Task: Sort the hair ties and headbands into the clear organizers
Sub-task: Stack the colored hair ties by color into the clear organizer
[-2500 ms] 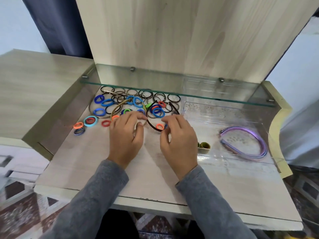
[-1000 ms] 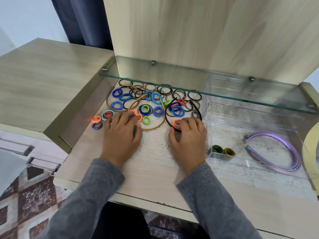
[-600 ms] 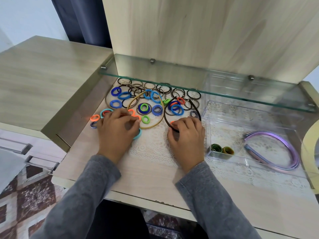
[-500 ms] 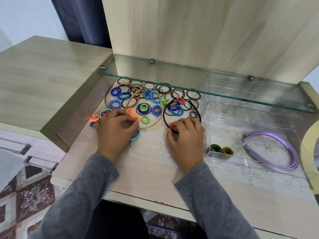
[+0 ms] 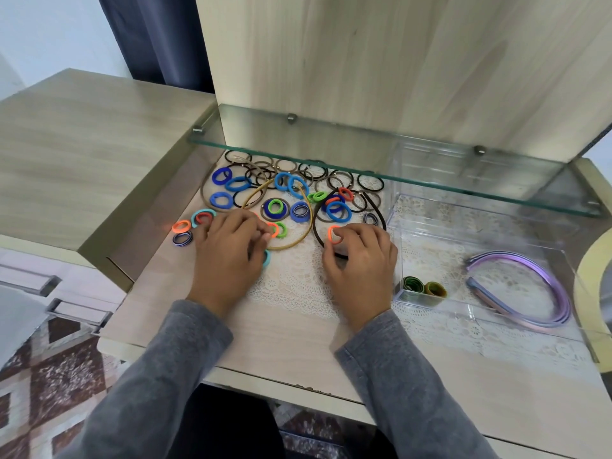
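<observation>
Many coloured hair ties (image 5: 338, 210) and thin black ones lie spread under the glass shelf, mixed with a gold headband (image 5: 299, 238), a dark brown headband (image 5: 317, 226) and a taupe headband (image 5: 206, 200). My left hand (image 5: 228, 260) rests palm down at the pile's front. Its thumb presses a teal hair tie (image 5: 267, 258), and its fingertips touch an orange tie (image 5: 273, 229). My right hand (image 5: 361, 266) pinches an orange hair tie (image 5: 333, 234) inside the dark headband's loop. The clear organizer (image 5: 430, 303) on the right holds a green tie (image 5: 414, 284), a yellow tie (image 5: 435, 289) and purple headbands (image 5: 530, 293).
A glass shelf (image 5: 364, 167) hangs low over the back of the pile and the organizer. A white lace mat (image 5: 298, 286) lies under my hands. A raised wooden top (image 5: 82, 144) borders the left side. Loose ties (image 5: 181, 231) lie at the far left.
My left hand has slid a little left along the front of the pile. My right fingers have closed around the orange tie, which now shows at the fingertips. The organizer's contents are unchanged.
</observation>
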